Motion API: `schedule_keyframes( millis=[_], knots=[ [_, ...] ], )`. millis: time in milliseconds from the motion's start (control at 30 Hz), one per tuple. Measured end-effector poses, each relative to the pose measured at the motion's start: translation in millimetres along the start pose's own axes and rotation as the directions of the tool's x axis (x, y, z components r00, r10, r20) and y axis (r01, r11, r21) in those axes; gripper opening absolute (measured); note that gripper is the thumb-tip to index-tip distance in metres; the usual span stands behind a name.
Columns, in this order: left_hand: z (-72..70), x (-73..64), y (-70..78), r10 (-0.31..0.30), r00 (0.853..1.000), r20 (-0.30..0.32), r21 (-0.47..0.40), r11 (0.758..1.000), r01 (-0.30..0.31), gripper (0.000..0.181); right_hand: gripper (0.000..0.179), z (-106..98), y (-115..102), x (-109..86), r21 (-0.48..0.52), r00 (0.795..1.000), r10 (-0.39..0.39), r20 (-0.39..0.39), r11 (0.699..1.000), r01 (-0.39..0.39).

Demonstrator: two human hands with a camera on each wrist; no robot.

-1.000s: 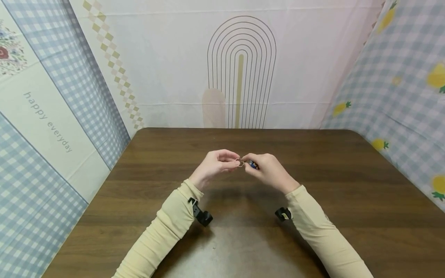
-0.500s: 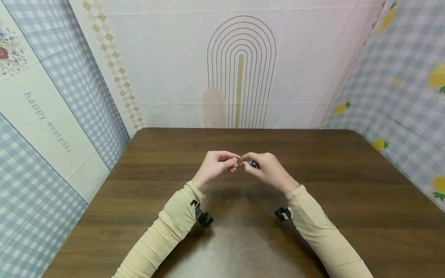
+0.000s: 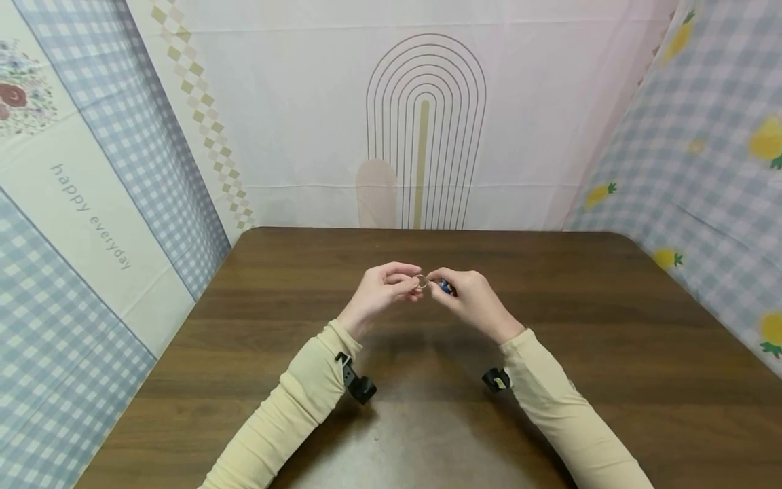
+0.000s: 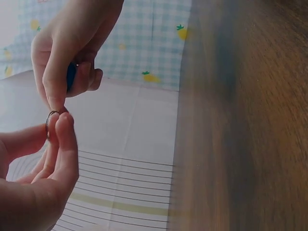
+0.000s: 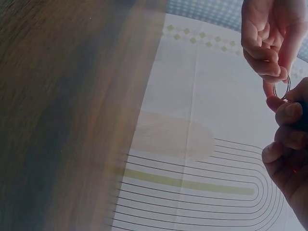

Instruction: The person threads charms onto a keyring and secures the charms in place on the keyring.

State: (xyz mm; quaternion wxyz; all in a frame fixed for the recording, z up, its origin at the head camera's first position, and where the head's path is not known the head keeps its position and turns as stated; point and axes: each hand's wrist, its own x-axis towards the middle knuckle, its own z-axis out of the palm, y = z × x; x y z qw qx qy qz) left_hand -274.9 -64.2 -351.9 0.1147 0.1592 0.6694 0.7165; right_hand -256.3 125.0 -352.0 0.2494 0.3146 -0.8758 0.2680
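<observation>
Both hands meet over the middle of the table around a thin metal split ring, like a key ring. My left hand pinches one side of the ring between thumb and fingers. On the other side, the thumb and forefinger of my right hand grip the ring's end. Tucked inside the right hand is a small blue object with a bit of yellow. The right fingers hide most of this blue thing, so I cannot tell its kind.
Below the hands is a dark brown wooden table. A white patterned cloth hangs behind its far edge, with checked cloths at both sides. Each sleeved wrist carries a small black camera mount.
The left fingers have shifted their hold on the ring, with the forefinger now lifted away from the thumb. The ring has turned slightly. My right hand stays almost still. The head view has tilted slightly.
</observation>
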Motion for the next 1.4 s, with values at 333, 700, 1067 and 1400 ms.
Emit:
schedule_keyframes(
  millis=[333,700,1067,1400],
  knots=[
    [2.8,0.7,0.5,0.107,0.993,-0.046,0.134,0.986,-0.100,0.020,0.009,0.6,2.2,-2.7,-0.011,0.999,-0.041,-0.013,0.999,0.041],
    [-8.2,2.1,0.4,0.132,0.989,0.060,0.206,0.968,-0.142,0.018,0.007,-0.5,0.1,-0.5,0.067,0.996,-0.088,0.007,0.994,0.088],
    [-15.8,0.1,5.5,0.078,0.997,0.030,0.221,0.972,-0.083,0.023,0.019,-5.5,10.2,1.8,0.194,0.999,0.037,-0.006,0.980,-0.035],
    [-14.2,0.3,2.4,0.075,0.997,-0.013,0.304,0.950,-0.067,0.023,0.012,-8.9,15.5,-2.9,0.320,0.980,0.131,0.147,0.932,-0.172]
  ],
)
